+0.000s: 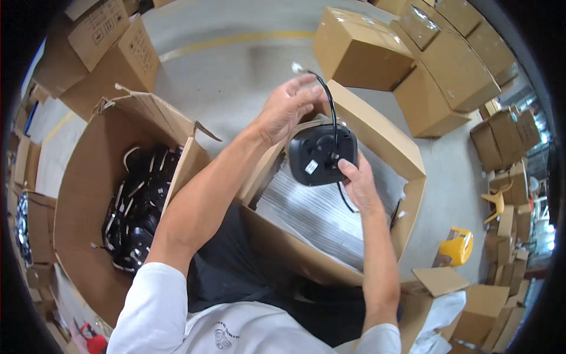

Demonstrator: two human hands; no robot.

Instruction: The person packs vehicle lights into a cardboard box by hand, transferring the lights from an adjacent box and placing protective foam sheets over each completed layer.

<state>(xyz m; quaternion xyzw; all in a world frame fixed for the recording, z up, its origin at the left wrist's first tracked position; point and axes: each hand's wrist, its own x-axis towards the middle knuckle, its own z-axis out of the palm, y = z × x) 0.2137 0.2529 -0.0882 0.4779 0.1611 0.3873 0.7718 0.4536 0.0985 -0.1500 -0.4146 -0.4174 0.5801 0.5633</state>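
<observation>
My right hand [361,184] grips a black, rounded-square plastic part [311,154] at its lower right edge, thumb on the face that shows. A small white label sticks to that face. A black cable [333,106] rises from the part's middle and curves left to a white connector [297,68]; another length of cable hangs below. My left hand [289,106] is stretched out beside the raised cable, fingers a little apart, near the connector end. Under both hands stands an open cardboard box [413,156], with ribbed whitish wrapped contents [306,212] inside.
At my left, a tall open carton [82,206] holds a heap of glossy black parts [138,212] with white bits. Closed cartons [359,50] are stacked far right. A yellow plastic stool [455,246] is on the grey floor, and an opened box [436,298] sits at lower right.
</observation>
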